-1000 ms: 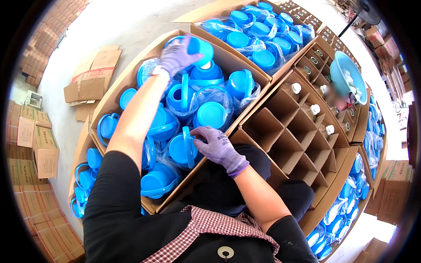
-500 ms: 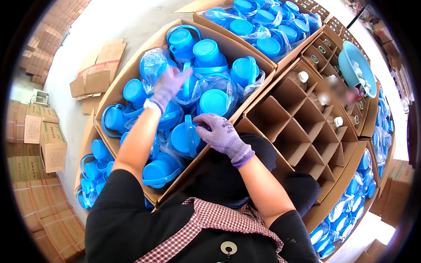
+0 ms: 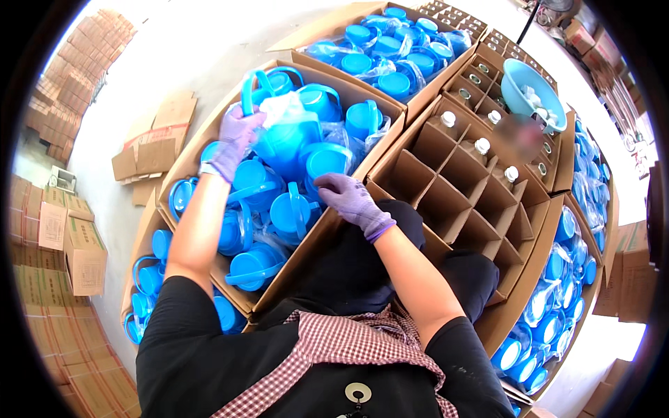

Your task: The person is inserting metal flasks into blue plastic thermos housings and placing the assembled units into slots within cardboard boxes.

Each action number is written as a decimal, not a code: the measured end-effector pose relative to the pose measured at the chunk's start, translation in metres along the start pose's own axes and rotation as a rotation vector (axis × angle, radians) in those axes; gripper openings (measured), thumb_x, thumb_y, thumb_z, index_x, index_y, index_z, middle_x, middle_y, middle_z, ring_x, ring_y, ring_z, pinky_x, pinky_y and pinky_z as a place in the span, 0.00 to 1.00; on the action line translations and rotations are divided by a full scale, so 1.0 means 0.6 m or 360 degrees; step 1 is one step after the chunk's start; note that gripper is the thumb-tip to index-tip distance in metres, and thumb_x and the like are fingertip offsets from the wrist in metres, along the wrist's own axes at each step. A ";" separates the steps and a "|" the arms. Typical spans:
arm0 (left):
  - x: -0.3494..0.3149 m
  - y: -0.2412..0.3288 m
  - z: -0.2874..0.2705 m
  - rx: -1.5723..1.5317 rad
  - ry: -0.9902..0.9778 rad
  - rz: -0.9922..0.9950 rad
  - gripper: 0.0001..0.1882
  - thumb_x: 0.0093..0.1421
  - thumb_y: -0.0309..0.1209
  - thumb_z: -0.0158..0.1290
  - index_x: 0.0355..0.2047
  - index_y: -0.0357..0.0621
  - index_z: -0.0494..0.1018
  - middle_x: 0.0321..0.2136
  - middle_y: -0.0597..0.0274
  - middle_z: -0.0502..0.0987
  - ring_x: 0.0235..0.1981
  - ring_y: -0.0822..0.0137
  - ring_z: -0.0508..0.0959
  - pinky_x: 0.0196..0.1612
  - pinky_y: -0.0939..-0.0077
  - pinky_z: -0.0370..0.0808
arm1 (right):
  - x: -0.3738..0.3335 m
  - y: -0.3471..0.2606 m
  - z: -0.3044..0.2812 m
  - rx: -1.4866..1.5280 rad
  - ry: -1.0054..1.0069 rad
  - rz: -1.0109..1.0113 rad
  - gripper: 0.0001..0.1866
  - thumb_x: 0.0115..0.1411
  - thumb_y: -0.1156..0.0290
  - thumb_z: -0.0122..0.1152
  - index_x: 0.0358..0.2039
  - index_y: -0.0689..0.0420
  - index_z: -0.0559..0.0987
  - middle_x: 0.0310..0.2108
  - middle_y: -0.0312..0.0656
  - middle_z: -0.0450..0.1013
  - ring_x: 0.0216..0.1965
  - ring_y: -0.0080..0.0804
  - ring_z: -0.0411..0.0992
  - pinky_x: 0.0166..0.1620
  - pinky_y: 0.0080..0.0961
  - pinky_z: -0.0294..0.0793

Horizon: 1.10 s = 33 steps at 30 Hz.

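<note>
My left hand [image 3: 237,139], in a purple glove, is closed on a blue plastic jug [image 3: 287,145] with a loop handle. Clear plastic wrap clings to its upper part, and it stands tilted among other blue jugs. Just where my fingers grip it is partly hidden. My right hand [image 3: 348,200], gloved too, is over the near right edge of the large cardboard box [image 3: 282,289]. Its fingers are loosely bent and apart, holding nothing I can see, close to a lidded blue jug [image 3: 326,161]. Another blue jug [image 3: 289,212] with its handle up lies just left of that hand.
To the right is a divided carton [image 3: 453,188] with white-capped bottles [image 3: 482,145] in some cells. A light blue basin [image 3: 523,87] rests beyond it. More boxes of blue jugs [image 3: 394,85] stand behind and at the right. Flattened cardboard [image 3: 157,143] lies on the left floor.
My left hand has closed on a blue jug and pulled it up and nearer, with its plastic wrap. My right hand stays near the box edge. The whole view has shifted slightly.
</note>
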State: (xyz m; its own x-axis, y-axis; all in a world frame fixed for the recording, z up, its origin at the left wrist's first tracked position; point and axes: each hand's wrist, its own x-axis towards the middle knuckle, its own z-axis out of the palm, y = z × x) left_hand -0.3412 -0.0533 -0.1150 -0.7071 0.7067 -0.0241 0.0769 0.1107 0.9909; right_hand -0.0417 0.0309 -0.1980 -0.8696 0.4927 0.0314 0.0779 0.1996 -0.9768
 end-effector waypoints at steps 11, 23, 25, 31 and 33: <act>-0.436 0.467 0.110 0.0003 -0.0637 0.0855 0.12 0.66 0.24 0.57 0.50 0.35 0.75 0.38 0.62 0.80 0.37 0.75 0.78 0.41 0.81 0.75 | -0.167 -0.284 -0.119 -0.0446 0.1626 -0.1223 0.45 0.54 0.76 0.69 0.71 0.65 0.61 0.64 0.56 0.66 0.67 0.57 0.62 0.73 0.45 0.55; -0.623 0.250 0.171 -0.1320 -0.1872 -0.0142 0.25 0.74 0.48 0.48 0.59 0.40 0.72 0.47 0.51 0.82 0.35 0.65 0.83 0.30 0.79 0.74 | -0.572 -0.276 -0.248 0.0151 0.1532 -0.1155 0.06 0.60 0.78 0.58 0.37 0.62 0.79 0.37 0.37 0.77 0.38 0.21 0.74 0.47 0.19 0.74; -0.647 0.187 0.156 -0.0732 -0.1984 -0.0588 0.27 0.75 0.49 0.45 0.60 0.41 0.73 0.49 0.52 0.82 0.32 0.69 0.82 0.26 0.85 0.72 | -0.587 -0.277 -0.250 0.0500 0.1515 -0.1031 0.05 0.65 0.76 0.57 0.36 0.62 0.80 0.34 0.35 0.80 0.36 0.20 0.76 0.44 0.21 0.77; -0.586 0.135 0.114 0.0083 -0.1132 -0.0460 0.28 0.75 0.50 0.45 0.63 0.43 0.71 0.51 0.61 0.79 0.40 0.72 0.80 0.38 0.78 0.76 | -0.547 -0.232 -0.217 0.0935 0.1039 -0.0600 0.17 0.72 0.69 0.57 0.56 0.63 0.74 0.52 0.41 0.75 0.52 0.27 0.73 0.57 0.27 0.74; -0.531 0.181 0.160 0.0085 -0.0856 0.0518 0.31 0.76 0.53 0.44 0.69 0.45 0.67 0.58 0.60 0.76 0.52 0.67 0.79 0.54 0.70 0.76 | -0.516 -0.218 -0.207 0.0954 0.0989 -0.0516 0.19 0.72 0.68 0.56 0.59 0.63 0.71 0.55 0.41 0.73 0.55 0.28 0.72 0.59 0.27 0.72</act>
State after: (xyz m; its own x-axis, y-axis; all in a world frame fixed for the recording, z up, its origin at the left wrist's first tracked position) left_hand -0.0401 -0.1992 -0.0125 -0.1903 0.9611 0.2002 0.2735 -0.1439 0.9510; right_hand 0.2779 -0.0429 -0.0535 -0.3732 0.8902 0.2615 -0.5401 0.0207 -0.8414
